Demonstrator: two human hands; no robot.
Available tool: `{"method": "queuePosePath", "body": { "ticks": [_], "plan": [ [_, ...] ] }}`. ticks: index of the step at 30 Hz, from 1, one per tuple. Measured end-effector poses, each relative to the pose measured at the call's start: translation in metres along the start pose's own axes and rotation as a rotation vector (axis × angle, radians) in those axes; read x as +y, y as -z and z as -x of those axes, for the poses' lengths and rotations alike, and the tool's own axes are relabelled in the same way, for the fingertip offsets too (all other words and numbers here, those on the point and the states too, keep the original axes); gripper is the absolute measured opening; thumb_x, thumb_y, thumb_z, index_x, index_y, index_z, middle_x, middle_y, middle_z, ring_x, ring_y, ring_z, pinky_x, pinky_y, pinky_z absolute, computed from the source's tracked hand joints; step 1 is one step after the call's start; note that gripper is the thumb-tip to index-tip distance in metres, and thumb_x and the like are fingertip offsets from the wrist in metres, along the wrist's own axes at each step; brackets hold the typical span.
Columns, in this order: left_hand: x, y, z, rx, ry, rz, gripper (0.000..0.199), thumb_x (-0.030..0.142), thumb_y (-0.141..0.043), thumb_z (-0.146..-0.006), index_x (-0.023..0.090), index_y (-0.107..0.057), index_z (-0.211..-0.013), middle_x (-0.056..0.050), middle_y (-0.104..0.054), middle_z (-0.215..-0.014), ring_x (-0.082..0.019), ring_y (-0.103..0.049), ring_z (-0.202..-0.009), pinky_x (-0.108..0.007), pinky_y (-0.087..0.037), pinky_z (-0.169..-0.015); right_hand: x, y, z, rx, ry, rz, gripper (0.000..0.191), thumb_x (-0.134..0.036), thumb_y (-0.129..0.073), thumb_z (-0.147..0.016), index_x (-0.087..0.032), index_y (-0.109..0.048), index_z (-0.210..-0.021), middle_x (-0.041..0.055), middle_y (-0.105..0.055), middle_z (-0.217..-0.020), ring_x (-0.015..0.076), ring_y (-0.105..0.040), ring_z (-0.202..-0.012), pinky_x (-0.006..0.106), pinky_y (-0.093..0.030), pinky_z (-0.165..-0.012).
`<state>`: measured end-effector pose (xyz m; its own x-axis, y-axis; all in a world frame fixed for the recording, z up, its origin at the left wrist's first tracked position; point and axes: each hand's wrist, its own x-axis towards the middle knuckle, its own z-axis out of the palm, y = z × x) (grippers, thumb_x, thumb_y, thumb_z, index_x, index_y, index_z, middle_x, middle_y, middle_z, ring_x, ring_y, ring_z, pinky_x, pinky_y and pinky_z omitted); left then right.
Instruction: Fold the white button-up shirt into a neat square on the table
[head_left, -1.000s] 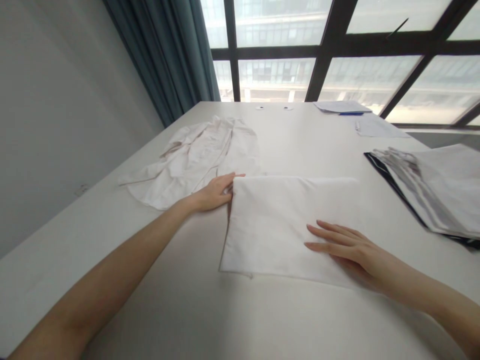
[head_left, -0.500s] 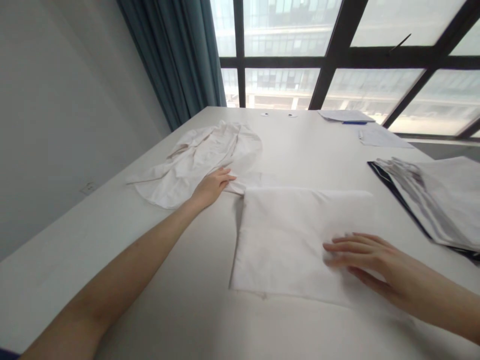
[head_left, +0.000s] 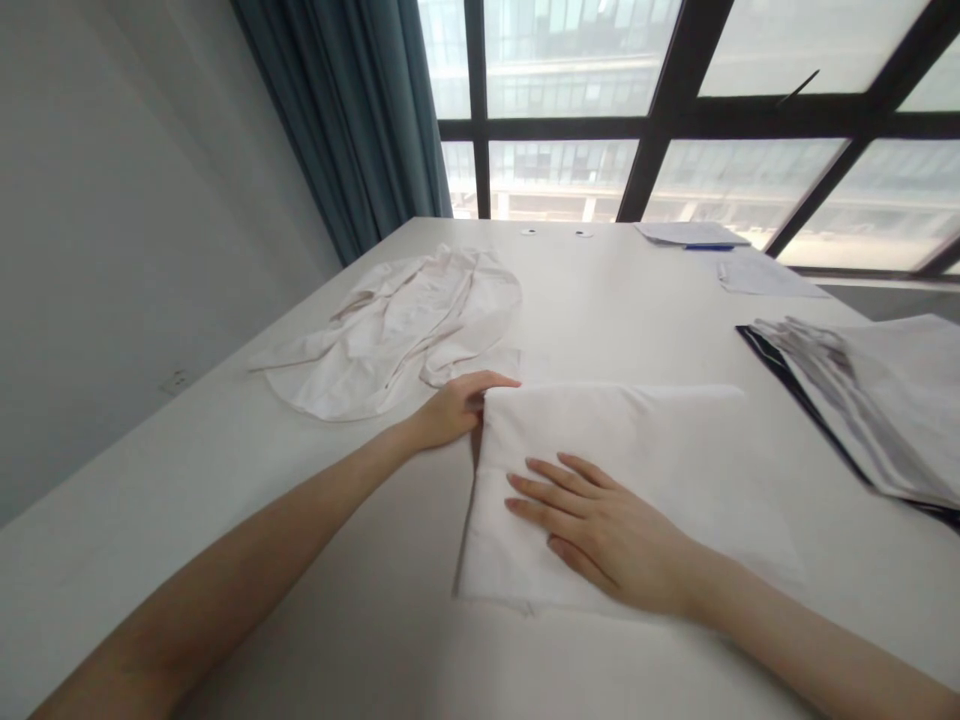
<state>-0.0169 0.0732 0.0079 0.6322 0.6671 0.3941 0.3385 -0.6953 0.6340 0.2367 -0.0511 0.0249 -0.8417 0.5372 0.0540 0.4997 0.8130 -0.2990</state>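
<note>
Now the right hand (head_left: 604, 530) rests farther left on folded cloth (head_left: 675, 440).

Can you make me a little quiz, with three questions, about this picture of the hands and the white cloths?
1. Pick one: where is the left hand?
A) against the curtain
B) at a far corner of the folded white cloth
C) on the window

2. True or false: the crumpled white cloth lies farther away than the folded one.

3. Which hand has its fingers spread out on top of the folded white cloth?

Key:
1. B, at the corner on the left side.
2. True; it lies farther back and to the left on the table.
3. The right hand.
</note>
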Motion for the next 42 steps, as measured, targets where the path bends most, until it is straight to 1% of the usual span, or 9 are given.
{"method": "queuePosePath", "body": {
  "ticks": [9, 15, 18, 20, 23, 30, 35, 39, 42],
  "plan": [
    [-0.005, 0.001, -0.005, 0.181, 0.112, -0.168, 0.024, 0.011, -0.053, -0.084, 0.016, -0.074, -0.094, -0.005, -0.075, -0.095, -0.019, -0.068, -0.090, -0.031, -0.051, -0.087, -0.013, 0.003, 0.006, -0.124, 0.051, -0.143, 0.055, -0.031, -0.038, -0.102, -0.030, -0.027, -0.156, -0.0014, -0.028, -0.161, 0.0192, -0.019, -0.149, 0.045, -0.013, -0.123],
    [-0.016, 0.009, -0.010, 0.113, 0.189, -0.231, 0.023, 0.012, -0.054, -0.081, 0.018, -0.075, -0.088, -0.005, -0.074, -0.094, -0.022, -0.064, -0.096, -0.037, -0.048, -0.093, -0.011, 0.000, 0.004, -0.139, 0.043, -0.161, 0.054, -0.033, -0.036, -0.103, -0.029, -0.029, -0.156, -0.0018, -0.026, -0.161, 0.0191, -0.018, -0.150, 0.044, -0.011, -0.123],
    [-0.005, 0.023, -0.014, -0.023, 0.182, -0.179, 0.035, 0.007, -0.051, -0.076, 0.019, -0.075, -0.099, -0.005, -0.071, -0.106, -0.021, -0.064, -0.104, -0.036, -0.047, -0.100, -0.012, 0.001, 0.004, -0.134, 0.040, -0.166, 0.054, -0.032, -0.037, -0.102, -0.028, -0.031, -0.156, -0.0018, -0.027, -0.161, 0.0189, -0.018, -0.150, 0.044, -0.011, -0.123],
    [0.010, 0.026, -0.017, -0.020, 0.148, -0.190, 0.047, 0.003, -0.046, -0.073, 0.018, -0.073, -0.108, -0.005, -0.067, -0.116, -0.020, -0.061, -0.112, -0.037, -0.043, -0.107, -0.012, 0.001, 0.004, -0.124, 0.041, -0.173, 0.054, -0.031, -0.038, -0.102, -0.028, -0.032, -0.155, -0.0015, -0.028, -0.161, 0.0189, -0.020, -0.149, 0.044, -0.012, -0.123],
    [0.034, 0.012, -0.016, 0.096, 0.053, -0.242, 0.049, 0.001, -0.041, -0.078, 0.017, -0.067, -0.116, -0.006, -0.065, -0.123, -0.019, -0.057, -0.120, -0.037, -0.040, -0.111, -0.013, 0.002, 0.003, -0.123, 0.038, -0.177, 0.054, -0.031, -0.040, -0.101, -0.027, -0.033, -0.155, -0.0010, -0.029, -0.161, 0.0194, -0.021, -0.149, 0.045, -0.013, -0.123],
    [0.037, -0.039, 0.001, -0.059, -0.037, -0.618, 0.047, 0.021, -0.039, -0.099, 0.013, -0.041, -0.145, -0.014, -0.050, -0.146, -0.026, -0.043, -0.137, -0.049, -0.027, -0.115, -0.010, 0.012, 0.002, -0.084, 0.039, -0.335, 0.047, -0.024, -0.051, -0.095, -0.024, -0.052, -0.142, 0.0026, -0.045, -0.153, 0.0192, -0.035, -0.143, 0.041, -0.021, -0.121],
    [0.030, -0.039, 0.004, -0.076, -0.058, -0.671, 0.050, 0.025, -0.037, -0.100, 0.014, -0.035, -0.149, -0.014, -0.047, -0.149, -0.024, -0.039, -0.140, -0.046, -0.023, -0.117, 0.005, 0.032, 0.007, 0.153, -0.080, -0.297, 0.038, -0.016, -0.045, -0.095, -0.023, -0.062, -0.128, 0.0071, -0.059, -0.139, 0.0178, -0.051, -0.132, 0.037, -0.042, -0.110],
    [0.032, -0.039, 0.004, -0.082, -0.054, -0.699, 0.050, 0.026, -0.036, -0.101, 0.013, -0.034, -0.150, -0.014, -0.045, -0.151, -0.023, -0.038, -0.141, -0.044, -0.021, -0.117, 0.045, 0.043, 0.018, 0.434, -0.242, 0.042, 0.036, -0.018, -0.043, -0.095, -0.023, -0.063, -0.124, 0.0081, -0.065, -0.131, 0.0240, -0.052, -0.130, 0.047, -0.041, -0.108],
    [0.033, -0.038, 0.004, -0.106, -0.062, -0.729, 0.052, 0.028, -0.035, -0.102, 0.015, -0.031, -0.152, -0.014, -0.040, -0.154, -0.024, -0.035, -0.143, -0.045, -0.020, -0.116, 0.081, 0.043, 0.028, 0.497, -0.387, 0.165, 0.034, -0.026, -0.040, -0.098, -0.021, -0.063, -0.123, 0.0094, -0.067, -0.127, 0.0281, -0.054, -0.126, 0.052, -0.040, -0.104]
  ]
}}
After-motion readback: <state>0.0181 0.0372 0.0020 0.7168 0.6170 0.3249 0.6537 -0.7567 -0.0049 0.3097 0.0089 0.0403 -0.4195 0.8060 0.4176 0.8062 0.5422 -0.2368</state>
